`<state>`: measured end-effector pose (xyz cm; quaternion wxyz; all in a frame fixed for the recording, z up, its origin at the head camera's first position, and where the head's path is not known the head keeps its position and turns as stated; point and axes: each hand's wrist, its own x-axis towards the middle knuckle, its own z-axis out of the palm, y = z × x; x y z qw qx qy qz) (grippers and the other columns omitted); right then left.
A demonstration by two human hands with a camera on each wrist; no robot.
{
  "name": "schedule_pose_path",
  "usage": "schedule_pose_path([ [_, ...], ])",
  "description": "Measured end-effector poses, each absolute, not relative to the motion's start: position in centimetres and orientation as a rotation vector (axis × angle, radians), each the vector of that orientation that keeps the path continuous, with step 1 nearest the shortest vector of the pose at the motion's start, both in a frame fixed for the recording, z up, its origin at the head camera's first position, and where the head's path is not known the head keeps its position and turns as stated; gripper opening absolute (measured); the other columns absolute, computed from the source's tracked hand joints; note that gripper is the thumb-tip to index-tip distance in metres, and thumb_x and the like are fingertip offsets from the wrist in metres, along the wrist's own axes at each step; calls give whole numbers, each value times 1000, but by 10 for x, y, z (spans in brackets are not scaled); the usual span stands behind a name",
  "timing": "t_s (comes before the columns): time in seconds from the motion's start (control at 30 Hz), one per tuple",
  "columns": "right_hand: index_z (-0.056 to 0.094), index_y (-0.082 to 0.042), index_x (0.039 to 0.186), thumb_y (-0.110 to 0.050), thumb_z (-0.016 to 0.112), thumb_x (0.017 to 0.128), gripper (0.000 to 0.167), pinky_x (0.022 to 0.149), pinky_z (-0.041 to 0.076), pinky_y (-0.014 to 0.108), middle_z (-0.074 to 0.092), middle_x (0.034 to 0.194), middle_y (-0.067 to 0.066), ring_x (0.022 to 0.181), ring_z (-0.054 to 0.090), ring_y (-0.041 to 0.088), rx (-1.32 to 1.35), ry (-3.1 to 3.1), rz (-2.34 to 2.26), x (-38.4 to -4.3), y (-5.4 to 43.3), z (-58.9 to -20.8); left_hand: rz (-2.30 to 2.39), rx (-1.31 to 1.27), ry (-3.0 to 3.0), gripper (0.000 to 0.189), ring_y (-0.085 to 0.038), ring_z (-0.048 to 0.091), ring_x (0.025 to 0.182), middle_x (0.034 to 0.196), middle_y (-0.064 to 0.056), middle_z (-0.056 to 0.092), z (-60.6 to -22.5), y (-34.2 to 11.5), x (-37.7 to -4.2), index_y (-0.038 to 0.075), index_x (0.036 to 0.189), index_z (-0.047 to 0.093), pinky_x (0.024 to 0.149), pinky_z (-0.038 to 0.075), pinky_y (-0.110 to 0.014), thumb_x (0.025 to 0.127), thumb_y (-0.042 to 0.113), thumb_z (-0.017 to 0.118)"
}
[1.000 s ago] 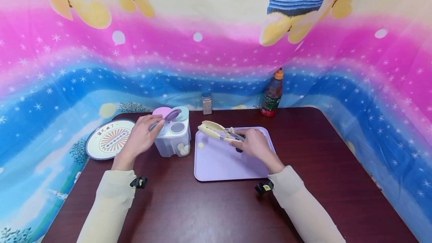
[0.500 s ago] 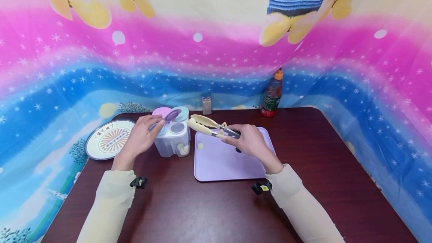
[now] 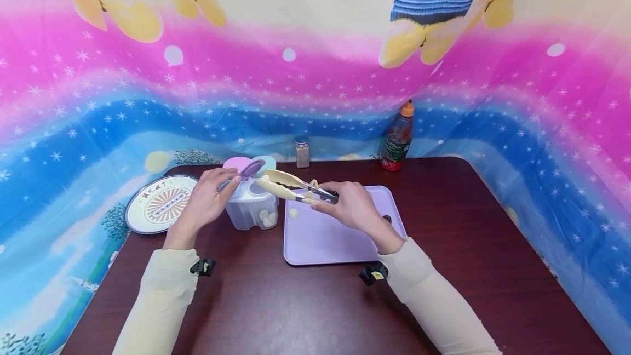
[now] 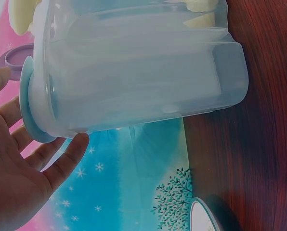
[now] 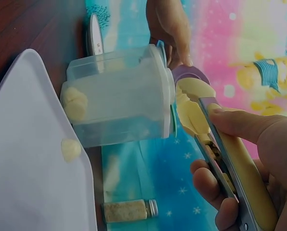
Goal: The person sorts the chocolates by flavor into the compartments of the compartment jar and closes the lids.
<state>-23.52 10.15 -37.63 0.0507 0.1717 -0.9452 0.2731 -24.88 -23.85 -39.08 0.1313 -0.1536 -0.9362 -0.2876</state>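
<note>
My left hand is at the top of a clear four-part storage box, its fingers spread over the blue lid. Its thumb touches the raised purple lid. My right hand grips cream-and-metal tongs, whose tips are over the box's uncovered opening. Whether the tips hold anything cannot be made out. Several pale chunks lie in the bottom of one compartment. One similar pale chunk rests near the edge of the lilac tray, which lies partly under my right hand.
Behind the tray stand a small shaker jar and a red sauce bottle. A patterned plate is at the table's left edge. Some small dark object shows on the tray by my right wrist. A printed cloth hangs behind.
The tongs in my right hand have moved left, from over the tray to over the box opening. My left hand and the raised purple lid have stayed put.
</note>
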Motion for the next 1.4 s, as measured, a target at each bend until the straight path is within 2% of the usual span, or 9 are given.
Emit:
schedule_pose_path([
  [0.3, 72, -25, 124, -51, 81, 78, 53, 60, 39, 29, 75, 99, 1, 73, 54, 17, 497, -2898, 814, -236, 94, -376, -832, -443, -2722, 54, -43, 38, 140, 144, -21, 55, -392, -238, -250, -2, 133, 61, 117, 28, -58, 106, 41, 41],
  [0.9, 69, -24, 129, -51, 80, 80, 57, 61, 42, 29, 74, 108, 4, 79, 56, 19, 418, -2928, 828, -239, 114, -377, -835, -440, -2714, 54, -42, 38, 139, 143, -21, 56, -390, -238, -249, -2, 132, 62, 117, 28, -58, 106, 41, 42],
  [1.23, 69, -24, 129, -52, 80, 79, 59, 61, 41, 30, 74, 103, 5, 79, 57, 19, 386, -2984, 746, -243, 128, -399, -837, -443, -2709, 53, -41, 39, 139, 142, -21, 56, -391, -238, -249, -2, 132, 62, 116, 29, -57, 106, 40, 42],
  [1.4, 71, -26, 126, -52, 81, 77, 56, 61, 43, 34, 76, 105, 5, 81, 62, 21, 402, -2987, 647, -243, 130, -413, -831, -445, -2713, 52, -42, 39, 139, 142, -21, 56, -391, -238, -249, -2, 131, 63, 116, 29, -57, 106, 39, 42],
])
